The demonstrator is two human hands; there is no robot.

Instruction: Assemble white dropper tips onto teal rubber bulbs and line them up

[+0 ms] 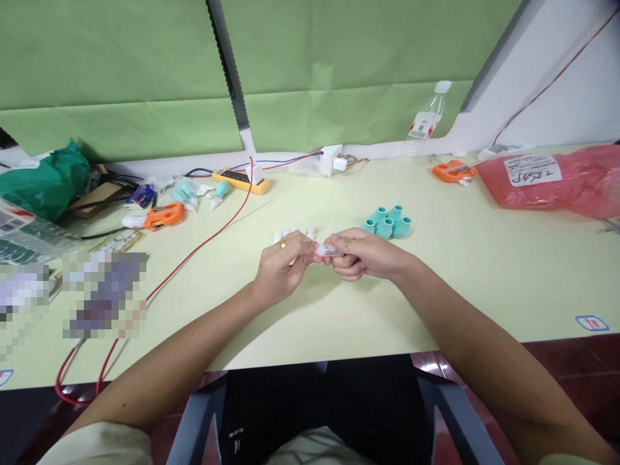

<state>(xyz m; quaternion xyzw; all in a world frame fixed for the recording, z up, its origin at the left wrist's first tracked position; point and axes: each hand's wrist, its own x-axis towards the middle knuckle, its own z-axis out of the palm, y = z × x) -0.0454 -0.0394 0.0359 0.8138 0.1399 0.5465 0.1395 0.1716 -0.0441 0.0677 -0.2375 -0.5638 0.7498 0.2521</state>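
Observation:
Both hands meet over the middle of the table, pinching one small whitish, translucent piece [328,250] between them; its exact kind I cannot make out. My left hand [283,265] grips its left end with thumb and fingertips, and a gold ring shows on one finger. At the other end, my right hand [365,254] has its thumb on top and its fingers curled beneath. Just behind the right hand stand several teal, open-topped cups [385,227]. Small white pieces [294,234] lie behind the left hand, which partly hides them.
An orange cutter-like tool [165,216], a yellow power strip [242,181] and a red cable [198,248] lie to the left. A clear bottle [425,123], another orange tool [454,171] and a red plastic bag [542,184] are at right. The table's front edge [320,363] runs below my forearms.

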